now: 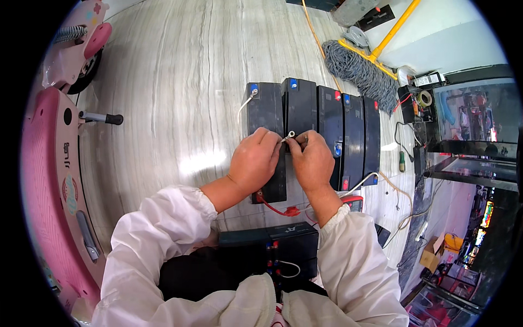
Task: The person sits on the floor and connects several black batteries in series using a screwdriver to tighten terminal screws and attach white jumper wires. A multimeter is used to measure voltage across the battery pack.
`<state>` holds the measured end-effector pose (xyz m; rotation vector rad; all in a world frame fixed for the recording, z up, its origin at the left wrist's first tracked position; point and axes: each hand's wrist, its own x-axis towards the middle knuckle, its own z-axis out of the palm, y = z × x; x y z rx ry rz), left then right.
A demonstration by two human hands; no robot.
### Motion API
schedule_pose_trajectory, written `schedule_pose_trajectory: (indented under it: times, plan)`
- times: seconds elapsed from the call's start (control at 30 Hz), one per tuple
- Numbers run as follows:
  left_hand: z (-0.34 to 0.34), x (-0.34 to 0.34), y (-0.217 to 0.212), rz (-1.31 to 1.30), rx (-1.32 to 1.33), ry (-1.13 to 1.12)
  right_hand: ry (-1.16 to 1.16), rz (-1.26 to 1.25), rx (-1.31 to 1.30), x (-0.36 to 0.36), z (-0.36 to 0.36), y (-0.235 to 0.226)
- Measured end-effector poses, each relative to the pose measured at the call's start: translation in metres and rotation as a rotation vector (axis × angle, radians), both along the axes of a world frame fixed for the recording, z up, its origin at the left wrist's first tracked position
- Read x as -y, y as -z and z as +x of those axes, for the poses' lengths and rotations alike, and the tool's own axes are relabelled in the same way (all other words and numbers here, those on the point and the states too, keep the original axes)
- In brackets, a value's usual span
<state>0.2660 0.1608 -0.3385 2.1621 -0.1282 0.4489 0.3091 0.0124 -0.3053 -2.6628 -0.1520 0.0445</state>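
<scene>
Above a row of black batteries (353,143), both of my hands work close together. A small metal ring terminal (291,134) sticks up between my fingertips, its ring end free. My left hand (256,157) pinches the thin lead end from one side, while my right hand (314,161) pinches it from the other with bent fingers. Under my left hand lies the leftmost battery (265,111). A white wire (243,109) is fixed to its blue terminal at the far end. At its near end a red wire (275,209) runs off from the red terminal.
Nearer me stand more black batteries (297,234) with short wires. A red meter (354,204) lies beside my right wrist. A pink scooter (54,191) fills the left side. At the far right are a grey mop (357,71), a green-handled screwdriver (402,162), cables and a glass cabinet (479,114).
</scene>
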Motion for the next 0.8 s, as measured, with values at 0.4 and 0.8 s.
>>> schedule_pose_trajectory:
  times: [0.4, 0.8]
  plan:
    - [0.002, -0.002, 0.0, -0.023, -0.005, 0.016, -0.131, -0.042, 0.083, 0.004, 0.0, 0.006]
    - [0.004, -0.002, -0.004, -0.071, -0.056, -0.008, -0.195, -0.091, 0.076, 0.002, 0.007, -0.002]
